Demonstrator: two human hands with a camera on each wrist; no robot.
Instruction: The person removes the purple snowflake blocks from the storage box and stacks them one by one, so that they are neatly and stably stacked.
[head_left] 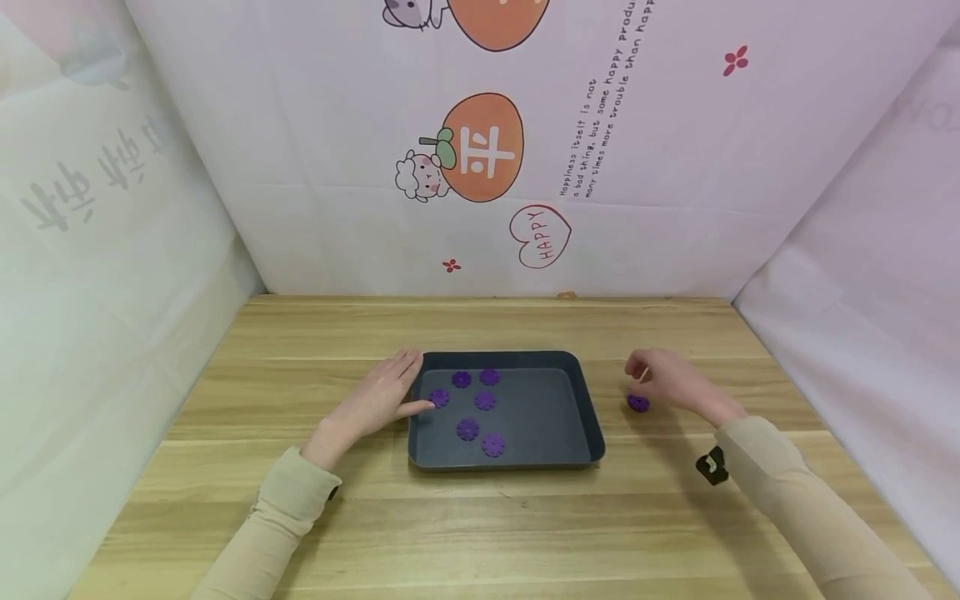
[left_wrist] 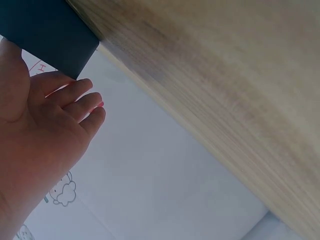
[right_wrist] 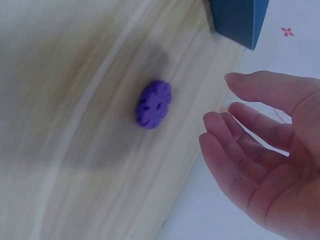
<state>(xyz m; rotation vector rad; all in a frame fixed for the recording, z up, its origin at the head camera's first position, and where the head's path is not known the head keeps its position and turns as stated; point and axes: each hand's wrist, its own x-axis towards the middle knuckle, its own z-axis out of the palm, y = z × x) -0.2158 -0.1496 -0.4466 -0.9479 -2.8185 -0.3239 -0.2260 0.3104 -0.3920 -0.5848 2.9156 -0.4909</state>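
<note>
A dark grey rectangular tray (head_left: 536, 417) lies on the table, with several purple notched discs (head_left: 485, 401) spread over its left half. My left hand (head_left: 380, 396) rests at the tray's left rim, fingers extended and the thumb reaching over the edge near one disc. In the left wrist view, the left hand (left_wrist: 47, 117) touches the tray's corner (left_wrist: 55, 32). Right of the tray, one more purple disc (head_left: 638, 403) lies on the wood. Above it hovers my right hand (head_left: 667, 379), its fingers loosely bent, holding nothing. The right wrist view shows a gap between that disc (right_wrist: 154, 104) and the fingertips.
The wooden table (head_left: 465, 533) runs back to a white printed cloth (head_left: 337, 167). More white cloth hangs along the left (head_left: 97, 292) and right (head_left: 870, 250) sides. A small dark band piece (head_left: 712, 465) shows at the right cuff.
</note>
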